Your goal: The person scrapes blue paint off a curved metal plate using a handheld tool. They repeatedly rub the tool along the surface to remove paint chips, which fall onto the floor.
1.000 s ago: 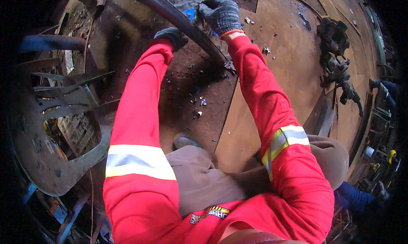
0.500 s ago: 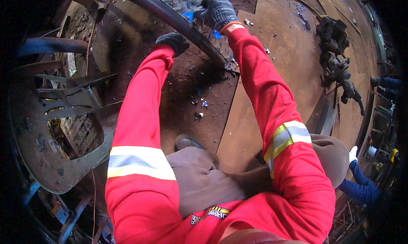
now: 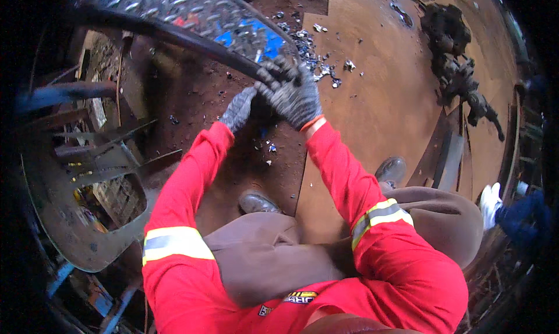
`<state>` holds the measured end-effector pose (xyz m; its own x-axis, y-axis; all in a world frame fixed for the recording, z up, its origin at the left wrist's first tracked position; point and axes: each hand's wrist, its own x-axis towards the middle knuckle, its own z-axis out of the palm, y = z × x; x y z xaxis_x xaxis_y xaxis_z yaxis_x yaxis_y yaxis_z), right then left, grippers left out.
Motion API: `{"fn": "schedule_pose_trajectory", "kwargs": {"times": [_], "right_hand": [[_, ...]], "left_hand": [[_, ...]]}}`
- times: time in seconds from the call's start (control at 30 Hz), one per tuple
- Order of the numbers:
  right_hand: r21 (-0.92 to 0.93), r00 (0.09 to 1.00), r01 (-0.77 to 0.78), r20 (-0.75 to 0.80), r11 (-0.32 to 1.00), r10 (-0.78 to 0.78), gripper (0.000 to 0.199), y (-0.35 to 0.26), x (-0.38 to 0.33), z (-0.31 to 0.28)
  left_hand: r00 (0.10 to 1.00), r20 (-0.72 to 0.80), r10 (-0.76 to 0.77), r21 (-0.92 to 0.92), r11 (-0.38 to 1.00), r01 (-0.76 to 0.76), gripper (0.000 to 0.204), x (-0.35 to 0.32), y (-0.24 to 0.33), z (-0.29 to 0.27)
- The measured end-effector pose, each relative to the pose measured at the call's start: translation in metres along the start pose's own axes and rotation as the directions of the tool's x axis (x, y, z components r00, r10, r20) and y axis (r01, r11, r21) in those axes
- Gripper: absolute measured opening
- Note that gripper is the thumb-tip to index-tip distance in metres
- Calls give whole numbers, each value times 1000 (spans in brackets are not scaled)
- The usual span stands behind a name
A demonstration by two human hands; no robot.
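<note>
A tread plate (image 3: 180, 19) with raised studs, blue patches and a dark edge bar (image 3: 169, 37) spans the upper left, tilted, its near corner toward me. My right hand (image 3: 293, 95), in a grey knit glove with an orange cuff, has its fingers bent over that corner. Close beside it is my left hand (image 3: 239, 110), gloved in grey, just below the end of the bar. Its fingertips are partly hidden near the right hand, and I cannot tell whether they grip the plate.
Metal scraps (image 3: 317, 60) litter the brown floor sheet (image 3: 361, 101). A dark, greasy machine part (image 3: 460, 66) lies on the right. At left stands a metal frame (image 3: 87, 241) with a large opening. My boots (image 3: 259, 202) are below; another person's white shoe (image 3: 490, 206) shows at right.
The plate has swung left and its bar lies at a flatter slant. My right hand has come down toward me to the plate's corner, and my hands are now close together.
</note>
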<state>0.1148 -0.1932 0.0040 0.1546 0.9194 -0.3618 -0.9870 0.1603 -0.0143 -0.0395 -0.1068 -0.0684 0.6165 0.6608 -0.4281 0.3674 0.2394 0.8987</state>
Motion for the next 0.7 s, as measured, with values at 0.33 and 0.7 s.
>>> {"fn": "schedule_pose_trajectory", "kwargs": {"times": [0.33,0.7], "right_hand": [[186,999,34,-47,982,-26,26,87,-18,-48],[-398,939,35,328,917,106,50,89,-70,37]], "left_hand": [[990,-135,32,941,316,118,26,-73,15,5],[917,-390,84,891,-215,399,37,-80,5,-162]]}}
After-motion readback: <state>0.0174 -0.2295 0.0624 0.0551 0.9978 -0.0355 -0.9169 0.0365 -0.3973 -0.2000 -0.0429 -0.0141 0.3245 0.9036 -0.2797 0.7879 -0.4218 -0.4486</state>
